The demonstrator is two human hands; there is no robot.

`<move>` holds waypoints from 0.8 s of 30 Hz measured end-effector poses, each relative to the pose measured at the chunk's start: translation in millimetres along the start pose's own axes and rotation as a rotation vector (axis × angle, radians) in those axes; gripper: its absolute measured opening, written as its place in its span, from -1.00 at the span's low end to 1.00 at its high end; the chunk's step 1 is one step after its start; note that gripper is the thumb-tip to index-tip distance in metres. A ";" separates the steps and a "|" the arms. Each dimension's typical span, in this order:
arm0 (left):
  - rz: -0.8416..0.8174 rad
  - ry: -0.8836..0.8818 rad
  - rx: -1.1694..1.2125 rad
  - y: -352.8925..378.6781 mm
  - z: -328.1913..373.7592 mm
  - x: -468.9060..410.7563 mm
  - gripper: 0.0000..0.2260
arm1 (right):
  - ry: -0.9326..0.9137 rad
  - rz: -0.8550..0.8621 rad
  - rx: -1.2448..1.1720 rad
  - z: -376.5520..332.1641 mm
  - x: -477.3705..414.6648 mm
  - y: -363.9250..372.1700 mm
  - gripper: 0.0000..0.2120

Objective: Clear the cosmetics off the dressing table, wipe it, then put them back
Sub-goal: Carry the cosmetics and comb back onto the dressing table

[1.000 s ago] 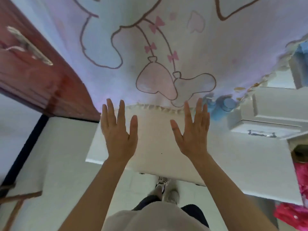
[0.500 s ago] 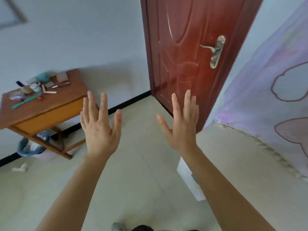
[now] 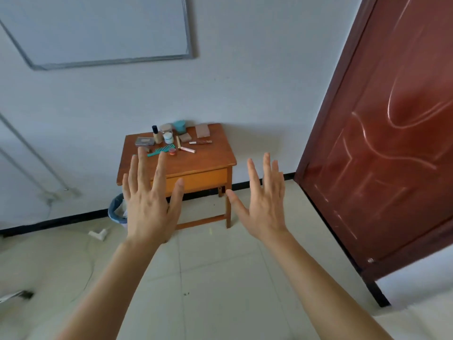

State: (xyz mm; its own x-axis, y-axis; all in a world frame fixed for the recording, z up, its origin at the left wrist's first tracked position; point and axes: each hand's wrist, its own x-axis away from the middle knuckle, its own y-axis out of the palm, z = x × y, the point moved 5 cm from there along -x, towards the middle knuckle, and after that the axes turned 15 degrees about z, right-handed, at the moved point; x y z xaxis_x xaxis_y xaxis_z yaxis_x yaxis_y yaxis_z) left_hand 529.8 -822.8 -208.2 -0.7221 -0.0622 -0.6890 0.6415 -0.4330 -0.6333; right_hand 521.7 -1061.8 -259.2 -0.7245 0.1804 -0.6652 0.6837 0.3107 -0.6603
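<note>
We hold both hands raised in front of us, backs toward the camera. Our left hand (image 3: 149,202) is released: fingers straight and spread, grasping nothing. Our right hand (image 3: 266,207) is likewise released, fingers straight, thumb angled out toward the left hand, grasping nothing. Neither hand touches any object. The dressing table (image 3: 208,159), a small wooden unit with a drawer front (image 3: 199,179), stands against the white wall well beyond both hands. In this view the left hand's fingers overlap its front-left edge, and its right legs appear in the gap between the two hands. The cosmetics all lie on the tabletop, above the left hand's fingertips and up-left of the right hand. A teal comb (image 3: 161,150) and a small red pot (image 3: 172,151) lie nearest the left fingertips. Farther back are a grey palette (image 3: 144,141), a dark-capped bottle (image 3: 156,134), a white jar (image 3: 168,137) and a teal jar (image 3: 179,125). Toward the right-hand side lie a pink tube (image 3: 187,149), a slim stick (image 3: 200,142) and a flat tan case (image 3: 202,130). A blue-lined bin (image 3: 117,209) sits on the floor just left of the left hand's knuckles. A dark red door (image 3: 392,155) stands right of the right hand, and a whiteboard (image 3: 98,28) hangs high above the left hand.
</note>
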 end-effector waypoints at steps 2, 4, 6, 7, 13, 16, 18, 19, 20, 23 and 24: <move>-0.008 -0.024 -0.010 11.9 -27.3 -19.8 -0.42 | -0.015 -0.022 -0.009 -13.3 -14.0 28.5 -0.21; -0.025 -0.045 -0.021 29.4 -52.4 -34.3 -0.42 | -0.026 -0.039 -0.014 -20.1 -26.0 59.4 -0.21; -0.047 -0.067 -0.031 51.5 -75.4 -44.5 -0.42 | -0.033 -0.055 -0.019 -23.8 -38.6 93.0 -0.21; -0.060 -0.077 -0.038 64.2 -86.8 -50.3 -0.41 | -0.031 -0.064 -0.020 -24.7 -46.1 111.4 -0.21; -0.184 -0.123 -0.087 161.3 -150.9 -121.8 -0.38 | 0.038 -0.131 -0.047 -18.8 -121.4 235.8 -0.20; -0.224 -0.135 -0.100 200.8 -182.6 -168.9 -0.38 | 0.078 -0.164 -0.067 -22.1 -170.4 293.7 -0.20; -0.233 -0.117 -0.128 225.5 -204.7 -204.1 -0.39 | 0.069 -0.181 -0.081 -28.9 -206.4 330.7 -0.19; -0.235 -0.111 -0.141 237.1 -214.4 -220.0 -0.40 | 0.059 -0.191 -0.077 -31.9 -223.1 348.7 -0.18; -0.236 -0.115 -0.148 248.5 -224.3 -233.7 -0.40 | 0.053 -0.205 -0.067 -34.3 -238.0 366.5 -0.18; -0.246 -0.184 -0.151 279.8 -254.4 -259.4 -0.39 | 0.056 -0.255 -0.059 -40.6 -265.7 412.8 -0.18; -0.256 -0.209 -0.155 291.4 -263.7 -265.9 -0.38 | 0.061 -0.269 -0.069 -41.4 -272.6 426.5 -0.18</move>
State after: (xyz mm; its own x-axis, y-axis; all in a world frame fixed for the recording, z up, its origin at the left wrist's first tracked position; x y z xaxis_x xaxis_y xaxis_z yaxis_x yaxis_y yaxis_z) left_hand 977.0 -695.2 -302.4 -0.8915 -0.1585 -0.4244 0.4530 -0.3174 -0.8331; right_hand 1007.2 -939.8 -345.0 -0.8847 0.1382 -0.4452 0.4597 0.4173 -0.7839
